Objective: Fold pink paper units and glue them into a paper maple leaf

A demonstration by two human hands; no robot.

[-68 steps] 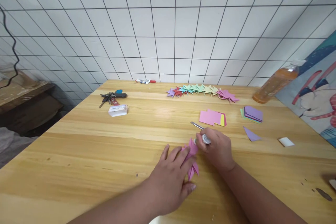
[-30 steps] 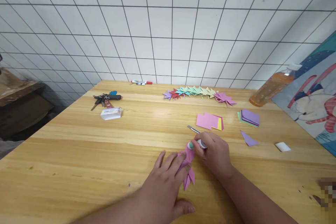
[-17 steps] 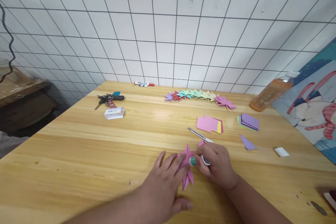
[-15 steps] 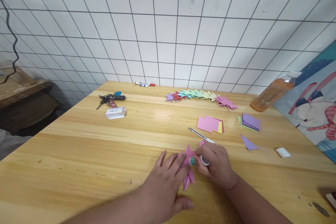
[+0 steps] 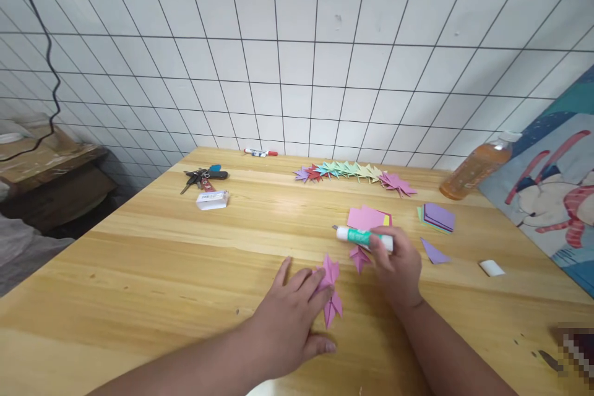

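Note:
My left hand (image 5: 292,309) lies with spread fingers on the table, its fingertips resting on a pink folded-paper piece (image 5: 331,275) with pointed tips. In my right hand (image 5: 400,266) is a white and green glue stick (image 5: 359,236), held roughly level above the table. Below it lies a smaller pink folded piece (image 5: 359,258), apart from the one under my left hand. A utility knife (image 5: 335,227) is mostly hidden behind the glue stick; only its tip shows. Pink paper squares (image 5: 366,216), with a bit of yellow, lie just beyond.
A row of coloured folded paper (image 5: 348,169) lies near the wall. To the right are a paper stack (image 5: 439,218), a purple triangle (image 5: 435,251), a white cap (image 5: 492,268) and a bottle (image 5: 480,167). Keys (image 5: 204,177), a small box (image 5: 212,199) and a marker (image 5: 260,152) lie left.
My right hand has lifted the glue stick off the pink folded piece and moved it up and to the right. The left hand has stayed on the paper. The view has tilted slightly upward.

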